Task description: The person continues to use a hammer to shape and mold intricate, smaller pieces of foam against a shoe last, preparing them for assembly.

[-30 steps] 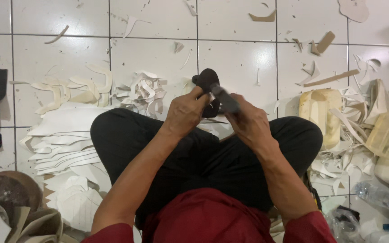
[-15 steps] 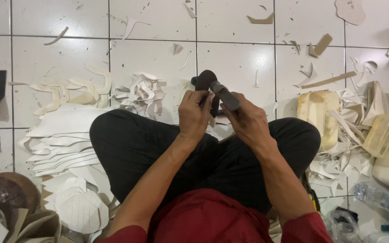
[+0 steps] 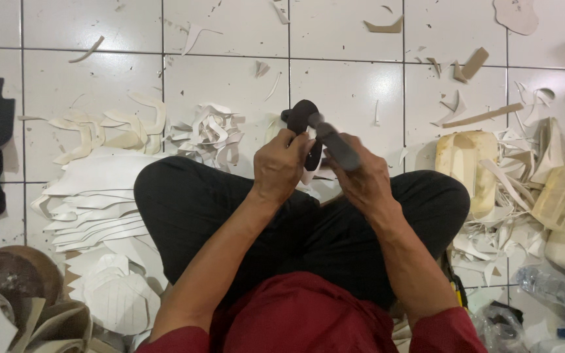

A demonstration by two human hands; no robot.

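Head view: bare white tile floor (image 3: 230, 78) lies open beyond your fingertips. Your left hand (image 3: 281, 165) pinches a curved black leather-like piece (image 3: 301, 119), matte and smooth, with white backing beneath your fingers. Your right hand (image 3: 361, 180) is closed around a dark cylindrical tool handle (image 3: 336, 145) beside it.

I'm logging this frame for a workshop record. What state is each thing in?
Left hand: closed on the black piece.
Right hand: closed on a dark tool.
Black piece: held up between both hands.
Tool: gripped, tip against the black piece.
White sheets: stacked flat on the floor.
Bottle: lying on its side.
Offcuts: heaped loosely.
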